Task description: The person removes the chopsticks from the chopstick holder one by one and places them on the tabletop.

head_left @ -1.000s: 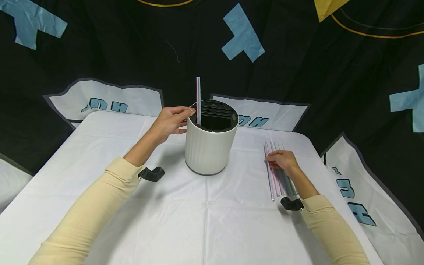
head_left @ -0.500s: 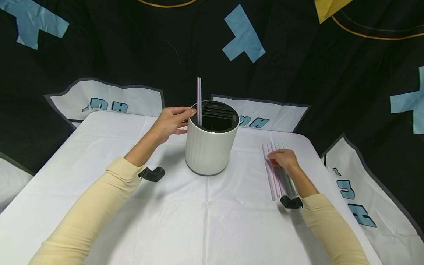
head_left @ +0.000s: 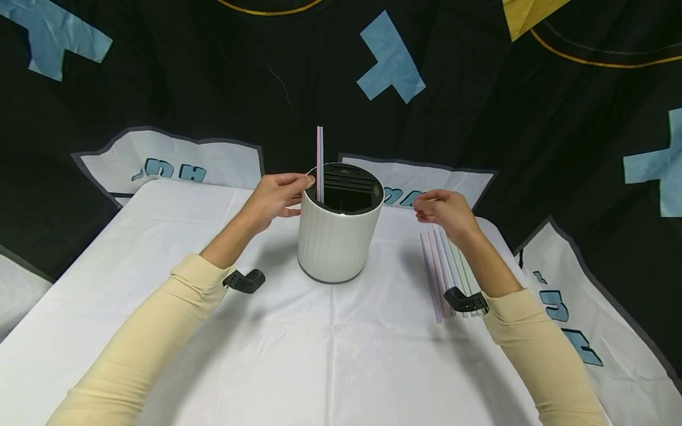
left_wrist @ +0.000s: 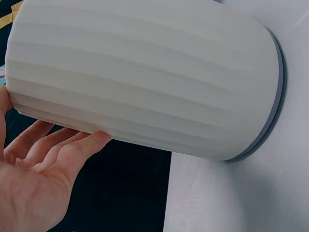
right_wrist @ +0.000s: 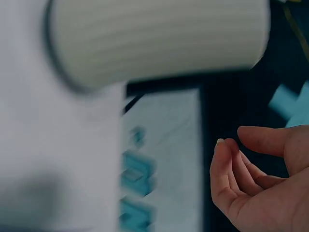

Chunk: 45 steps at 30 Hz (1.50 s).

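A white ribbed holder [head_left: 338, 248] with a black slotted top [head_left: 348, 186] stands upright on the table. Two thin straws, pinkish and pale blue [head_left: 320, 160], rise from its left side. My left hand [head_left: 277, 195] holds the holder at its left rim, thumb at the edge; in the left wrist view the fingers [left_wrist: 72, 150] lie against the ribbed wall. My right hand [head_left: 444, 213] hovers right of the holder, fingers loosely bent and nothing between thumb and fingertips in the right wrist view. Below it, several pastel straws [head_left: 437, 272] lie side by side, partly hidden by the wrist.
A white cloth [head_left: 277, 361] covers the table. Black drapes with blue tape pieces [head_left: 391, 59] hang behind. White lettered panels [head_left: 202, 163] stand along the far edge and at the right [head_left: 554, 296]. Each wrist wears a black camera mount [head_left: 245, 281].
My right hand has lifted off the straws and moved up and slightly left, leaving them on the cloth. The left hand, the holder and its two straws stay in place.
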Available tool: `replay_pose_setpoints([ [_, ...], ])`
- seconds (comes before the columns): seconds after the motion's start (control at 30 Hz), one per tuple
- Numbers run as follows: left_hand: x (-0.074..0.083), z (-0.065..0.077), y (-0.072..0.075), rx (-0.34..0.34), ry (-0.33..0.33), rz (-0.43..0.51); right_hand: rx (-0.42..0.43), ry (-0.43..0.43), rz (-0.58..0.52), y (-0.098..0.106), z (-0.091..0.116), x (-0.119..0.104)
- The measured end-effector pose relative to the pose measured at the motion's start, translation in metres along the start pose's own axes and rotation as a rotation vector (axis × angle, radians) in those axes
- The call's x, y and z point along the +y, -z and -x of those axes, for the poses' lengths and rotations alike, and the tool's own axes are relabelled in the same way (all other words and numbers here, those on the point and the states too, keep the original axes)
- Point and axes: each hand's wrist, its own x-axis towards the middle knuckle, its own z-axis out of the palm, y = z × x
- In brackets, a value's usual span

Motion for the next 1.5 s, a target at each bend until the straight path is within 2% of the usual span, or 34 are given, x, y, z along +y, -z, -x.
replay_pose_setpoints([
  [0.13, -0.001, 0.0, 0.0, 0.002, -0.002, -0.002, 0.015, 0.065, -0.006, -0.011, 0.005, -0.045],
  [0.27, -0.002, 0.0, 0.001, 0.004, -0.003, 0.007, -0.011, 0.135, -0.023, -0.027, 0.007, -0.077],
  [0.4, -0.002, 0.0, 0.001, 0.004, -0.003, 0.014, -0.071, 0.191, -0.032, -0.047, 0.008, -0.099],
  [0.53, -0.002, -0.001, 0.0, -0.002, -0.006, 0.011, -0.121, 0.211, -0.041, -0.067, 0.007, -0.113],
  [0.8, 0.0, -0.001, 0.002, -0.016, -0.006, 0.006, -0.201, 0.222, -0.112, -0.104, 0.001, -0.119],
  [0.93, -0.001, 0.0, 0.003, -0.019, -0.007, 0.01, -0.209, 0.228, -0.086, -0.114, -0.001, -0.115],
  [1.2, -0.002, 0.0, 0.001, -0.02, -0.01, 0.02, -0.146, 0.253, -0.058, -0.121, -0.002, -0.107],
  [1.5, -0.001, 0.0, 0.001, -0.012, -0.006, 0.01, -0.115, 0.215, -0.189, -0.115, -0.001, -0.108],
])
